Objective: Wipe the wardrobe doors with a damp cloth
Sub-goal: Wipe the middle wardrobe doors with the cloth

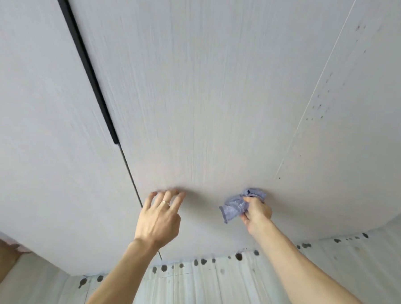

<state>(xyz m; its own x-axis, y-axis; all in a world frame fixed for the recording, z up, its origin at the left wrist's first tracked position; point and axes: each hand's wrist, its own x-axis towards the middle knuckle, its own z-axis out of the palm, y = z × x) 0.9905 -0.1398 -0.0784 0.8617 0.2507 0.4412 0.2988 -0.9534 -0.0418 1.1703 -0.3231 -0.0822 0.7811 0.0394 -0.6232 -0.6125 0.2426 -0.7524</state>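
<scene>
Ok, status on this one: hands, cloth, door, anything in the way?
Right hand grips blue cloth, pressed to middle wardrobe door. Left hand open, fingers touching same door. Nothing in the way; dark specks on right-hand door.

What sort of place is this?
Likely a room in a home, perhaps a bedroom: tall pale wardrobe doors with a black handle strip fill the view, and the right hand presses a blue cloth to one.

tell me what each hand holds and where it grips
The right hand grips the bunched cloth around its middle, both ends sticking out. The left hand holds nothing, its fingers spread at the door.
</scene>
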